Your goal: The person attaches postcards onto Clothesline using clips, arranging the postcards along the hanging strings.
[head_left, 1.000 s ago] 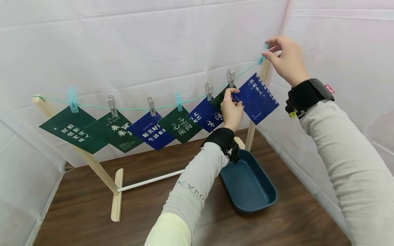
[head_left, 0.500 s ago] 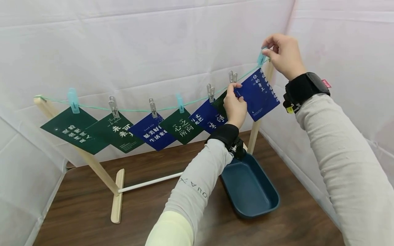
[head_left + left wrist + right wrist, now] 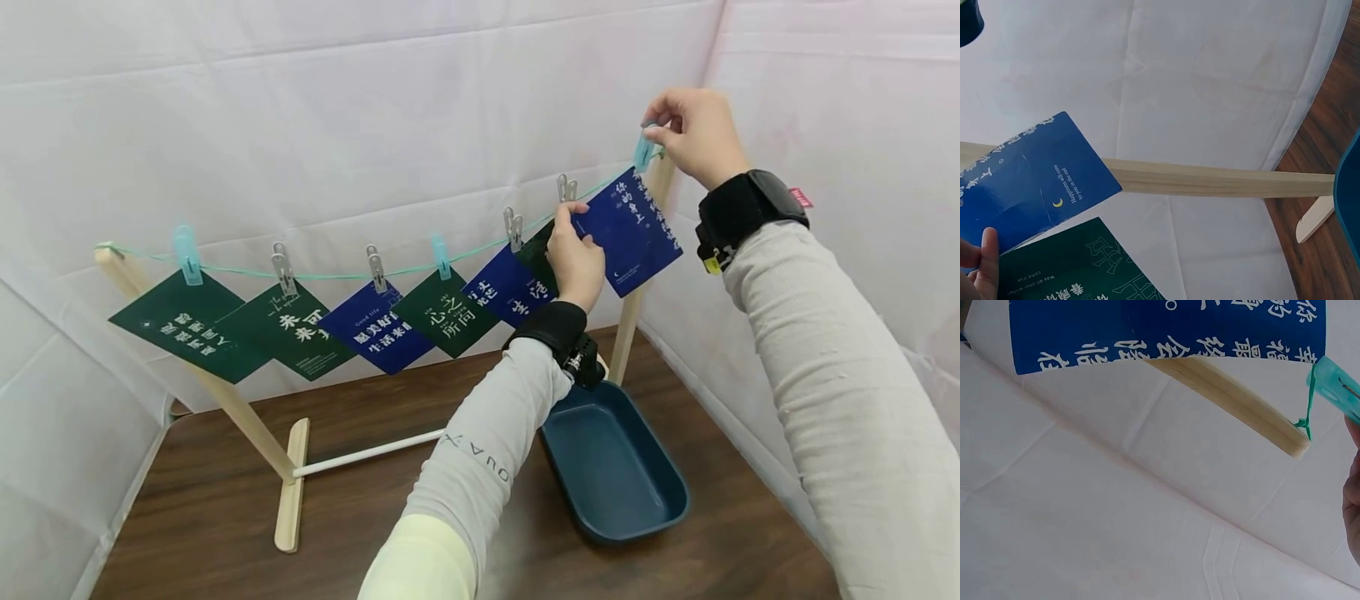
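My left hand [image 3: 576, 262] pinches the left corner of a blue card [image 3: 628, 237] printed with white characters. In the left wrist view, the thumb lies on the front of this card, beside a green card [image 3: 1079, 262]. My right hand [image 3: 701, 133] pinches a translucent light-blue clothespin [image 3: 643, 155] by its upper end. The clothespin's lower end meets the card's top corner at the green string [image 3: 1311, 400], close to where the string is knotted on the right wooden post [image 3: 1241, 400].
Several green and blue cards, such as one green card [image 3: 444, 314], hang along the string from grey and light-blue clothespins. A wooden stand with a left post [image 3: 243, 417] and white crossbar [image 3: 367, 452] carries it. A dark-blue basin [image 3: 678, 508] sits on the brown table [image 3: 217, 517].
The right hand has brought the clothespin down from above the card onto its top corner at the string. The left hand has shifted slightly right and the card has risen a little.
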The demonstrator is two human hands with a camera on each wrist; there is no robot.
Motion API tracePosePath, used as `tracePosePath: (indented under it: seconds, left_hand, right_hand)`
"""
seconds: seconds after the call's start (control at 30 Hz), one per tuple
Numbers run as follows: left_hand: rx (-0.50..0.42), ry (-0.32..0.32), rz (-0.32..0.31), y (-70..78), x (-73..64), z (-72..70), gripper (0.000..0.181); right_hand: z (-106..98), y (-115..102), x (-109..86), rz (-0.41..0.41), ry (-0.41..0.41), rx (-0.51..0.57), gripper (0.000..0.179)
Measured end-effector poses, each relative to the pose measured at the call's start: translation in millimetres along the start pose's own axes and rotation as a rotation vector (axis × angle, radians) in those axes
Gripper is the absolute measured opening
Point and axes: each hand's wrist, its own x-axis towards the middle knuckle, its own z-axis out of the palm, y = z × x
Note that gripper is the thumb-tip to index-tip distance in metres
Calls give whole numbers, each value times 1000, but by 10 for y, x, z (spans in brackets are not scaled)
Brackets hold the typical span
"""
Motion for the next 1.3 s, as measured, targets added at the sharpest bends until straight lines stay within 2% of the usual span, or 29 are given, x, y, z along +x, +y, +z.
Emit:
tracePosePath:
  seconds: [0.2, 0.6, 0.9, 1.03, 1.3]
  left_hand:
    - [45, -22, 6, 37, -4, 23, 39]
    - [47, -25, 30, 25, 45, 84, 40]
    - [46, -29, 17, 10, 29, 106, 38]
    - [54, -23, 14, 0, 7, 106, 37]
    - [39, -60, 70, -78, -77, 52, 31]
  right_hand:
    - [-9, 57, -24, 11, -39, -16, 18]
    - [-21, 177, -11, -19, -87, -16, 21]
    - [-36, 225, -4, -14, -219, -40, 31]
    - [-27, 201, -12, 26, -275, -20, 38]
    - [-1, 202, -14, 63, -254, 43, 39]
